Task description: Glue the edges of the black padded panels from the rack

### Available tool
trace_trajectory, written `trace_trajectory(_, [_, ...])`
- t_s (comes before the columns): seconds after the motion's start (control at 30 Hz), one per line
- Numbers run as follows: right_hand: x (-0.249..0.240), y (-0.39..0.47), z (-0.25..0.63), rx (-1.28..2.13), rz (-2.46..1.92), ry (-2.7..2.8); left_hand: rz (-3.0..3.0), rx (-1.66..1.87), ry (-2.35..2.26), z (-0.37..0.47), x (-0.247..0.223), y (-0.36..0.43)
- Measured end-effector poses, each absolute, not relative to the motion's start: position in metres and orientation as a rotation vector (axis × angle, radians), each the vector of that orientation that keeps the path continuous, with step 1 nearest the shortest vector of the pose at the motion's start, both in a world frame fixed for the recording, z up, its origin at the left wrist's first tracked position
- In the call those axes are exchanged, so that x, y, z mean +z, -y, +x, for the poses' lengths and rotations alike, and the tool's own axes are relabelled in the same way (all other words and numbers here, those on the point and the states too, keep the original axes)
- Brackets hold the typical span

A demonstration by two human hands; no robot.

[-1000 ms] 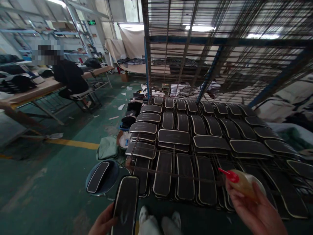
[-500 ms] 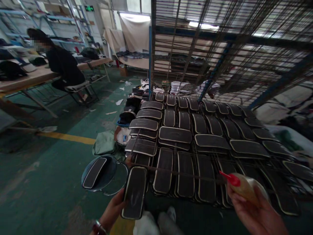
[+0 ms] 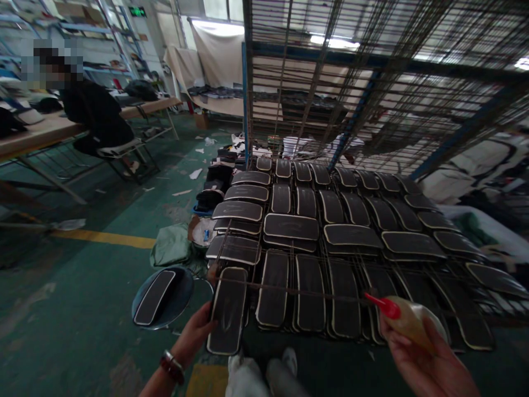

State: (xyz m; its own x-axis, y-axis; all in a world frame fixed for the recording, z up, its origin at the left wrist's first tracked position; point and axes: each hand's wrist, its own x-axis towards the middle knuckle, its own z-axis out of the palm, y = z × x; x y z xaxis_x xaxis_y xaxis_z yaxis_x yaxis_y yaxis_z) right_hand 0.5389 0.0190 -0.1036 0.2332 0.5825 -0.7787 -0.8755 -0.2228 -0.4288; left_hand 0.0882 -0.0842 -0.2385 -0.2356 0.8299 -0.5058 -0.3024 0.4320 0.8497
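My left hand (image 3: 197, 331) grips the left edge of a dark, rounded rectangular panel (image 3: 228, 311) with a pale line around its border. That panel is at the near left corner of the rack, overlapping its front rod; whether it rests there I cannot tell. My right hand (image 3: 417, 347) is closed around a squeeze bottle (image 3: 407, 320) of yellowish liquid. Its red nozzle (image 3: 382, 305) points left, over the front row. Similar panels (image 3: 311, 292) lie in stacked rows on the wire rack (image 3: 285, 288).
Left of the rack, one more panel (image 3: 155, 298) lies on a round stool (image 3: 184, 298). Behind it are a green bag (image 3: 170, 247) and piled dark items (image 3: 217, 182). A person (image 3: 93, 105) sits at a long table (image 3: 152, 106). Raised wire shelves (image 3: 372, 99) slant above the panels.
The panel in my left hand has moved slightly forward, toward the rack's near left corner. My right hand still holds the bottle at about the same place. The view has shifted a little.
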Motion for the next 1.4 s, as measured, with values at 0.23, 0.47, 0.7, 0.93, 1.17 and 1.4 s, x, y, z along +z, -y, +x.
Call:
trace_trajectory(0.23, [-0.108, -0.014, 0.540, 1.371, -1.189, -0.341, 0.525, 1.148, -1.422, 0.082, -0.232, 0.061])
trace_trajectory(0.47, [-0.112, -0.010, 0.543, 1.364, -1.207, -0.346, 0.496, 1.187, -1.427, 0.082, -0.228, 0.050])
trace_trajectory(0.7, [-0.112, -0.008, 0.542, 1.385, -1.193, -0.366, 0.443, 1.219, -1.434, 0.082, -0.229, 0.044])
trace_trajectory(0.93, [-0.113, -0.008, 0.541, 1.383, -1.173, -0.408, 0.410, 1.223, -1.426, 0.088, -0.221, 0.036])
trace_trajectory(1.17, [-0.118, -0.005, 0.545, 1.407, -1.167, -0.417, 0.394, 1.217, -1.458, 0.088, -0.223, 0.032])
trace_trajectory(1.4, [-0.116, -0.006, 0.544, 1.375, -1.195, -0.431, 0.386, 1.212, -1.499, 0.084, -0.231, 0.034])
